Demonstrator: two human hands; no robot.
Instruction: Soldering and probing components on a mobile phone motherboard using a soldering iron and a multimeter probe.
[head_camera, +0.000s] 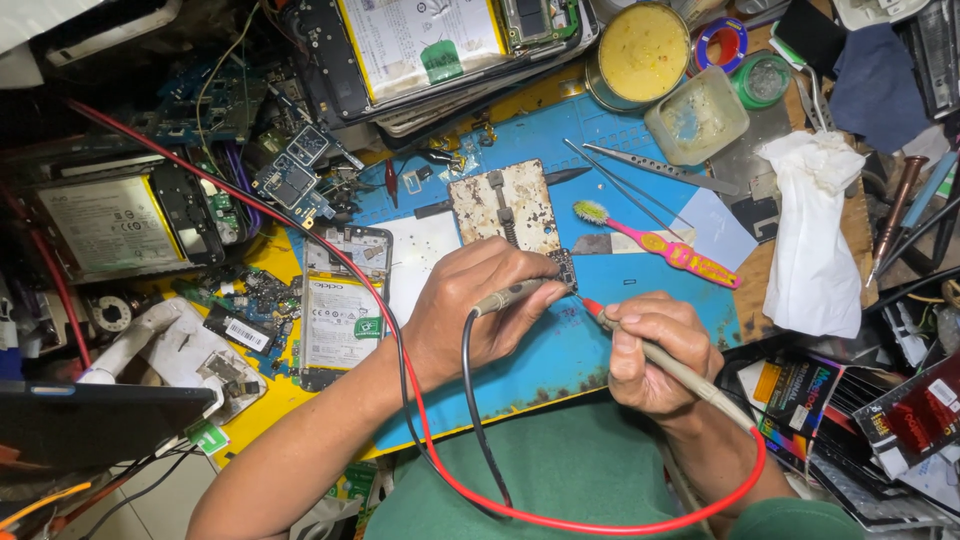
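Counter (250, 260): yellow top, cluttered edge to edge.
Blue mat (640, 320): centre of frame, stained, carrying the work.
Opened phone (338, 300): left of centre on the mat, back off, battery showing.
White cloth (815, 235): right of frame, crumpled.
Metal holder plate (505, 205): upper centre, worn, with a small circuit board (565, 268) at its lower right corner.
Left hand (478, 305): centre, closed around a probe with a black lead (510, 294), tip at the small board.
Right hand (655, 355): right of centre, closed around a probe with a red lead (625, 335), red tip just beside the board.
Pink toothbrush (660, 245): right of the plate.
Tweezers (660, 168): upper right of the mat.
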